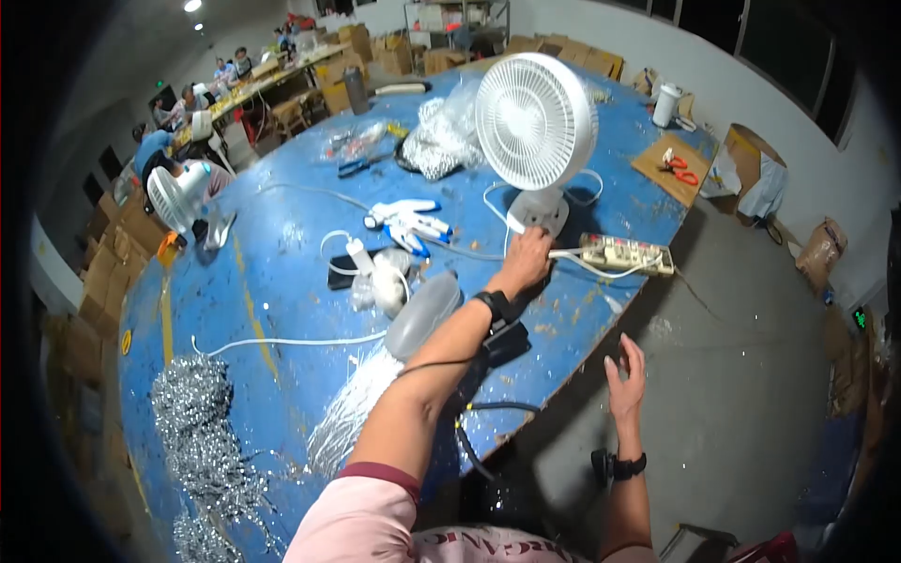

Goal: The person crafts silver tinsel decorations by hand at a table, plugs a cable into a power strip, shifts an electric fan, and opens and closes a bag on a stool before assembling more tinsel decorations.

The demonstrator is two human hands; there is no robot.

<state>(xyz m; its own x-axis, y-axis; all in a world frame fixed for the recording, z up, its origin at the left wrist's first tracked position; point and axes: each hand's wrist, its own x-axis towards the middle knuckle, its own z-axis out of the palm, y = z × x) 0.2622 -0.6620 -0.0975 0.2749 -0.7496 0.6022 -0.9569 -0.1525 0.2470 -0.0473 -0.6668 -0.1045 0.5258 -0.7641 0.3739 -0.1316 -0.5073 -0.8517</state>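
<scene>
A white desk fan stands upright on the blue table, its round head tilted up. My left hand reaches to the front of its base, fingers curled against it; the fingertips are partly hidden. To the right of that hand lies a cream power strip with white cords plugged in. My right hand hangs past the table's edge over the floor, fingers apart and holding nothing. Under my left forearm lie a translucent grey rounded piece and a bundle of white strands.
Silver tinsel lies at the left, near a second fan. White-and-blue gloves and clear plastic bags are farther back. Red-handled scissors rest on a cardboard sheet. People sit at a distant table.
</scene>
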